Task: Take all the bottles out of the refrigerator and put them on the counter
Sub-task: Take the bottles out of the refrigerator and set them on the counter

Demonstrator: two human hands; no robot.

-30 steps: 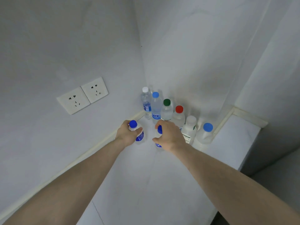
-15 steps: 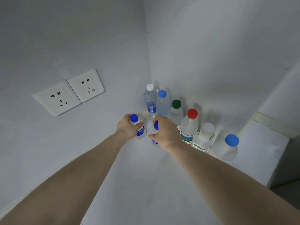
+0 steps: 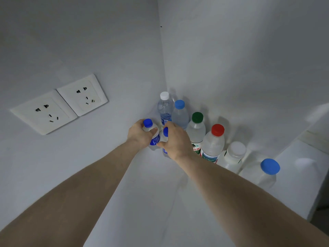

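Two wall sockets and bare grey walls

Two white sockets, the left socket (image 3: pixel 43 114) and the right socket (image 3: pixel 83 95), are mounted side by side, touching, on the left wall (image 3: pixel 71 41). A small dark speck (image 3: pixel 161 26) is seen high up by the corner where that wall meets the back wall (image 3: pixel 240 50).

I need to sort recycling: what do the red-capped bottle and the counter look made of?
Red-capped bottle: likely clear thin plastic, since its see-through body shows a printed label, with an opaque glossy plastic cap. Counter: smooth, pale, faintly reflective, with a fine seam; stone, tile or laminate, I cannot tell which.
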